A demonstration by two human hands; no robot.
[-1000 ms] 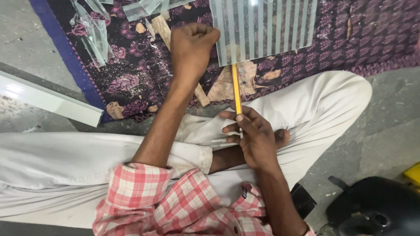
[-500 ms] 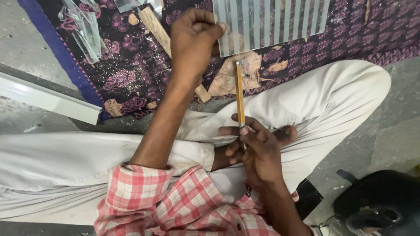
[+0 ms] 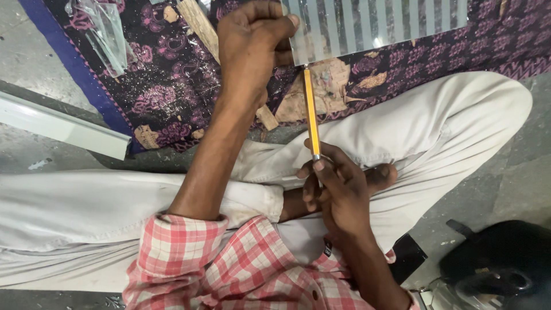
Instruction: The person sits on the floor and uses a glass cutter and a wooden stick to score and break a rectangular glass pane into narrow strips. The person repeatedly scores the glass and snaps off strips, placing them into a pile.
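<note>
Fingers (image 3: 321, 172) on upright pencil (image 3: 310, 112)

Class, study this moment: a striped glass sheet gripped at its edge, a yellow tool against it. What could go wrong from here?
1. The left hand grips the striped glass sheet by its bare edge: it may cut.
2. The yellow tool in the right hand could slip off the edge toward the leg.
3. Glass shards lie on the patterned cloth.

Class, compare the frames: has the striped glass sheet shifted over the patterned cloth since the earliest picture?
Cannot tell. The camera itself moves; the striped glass sheet keeps its place over the torn patch on the patterned cloth.
</note>
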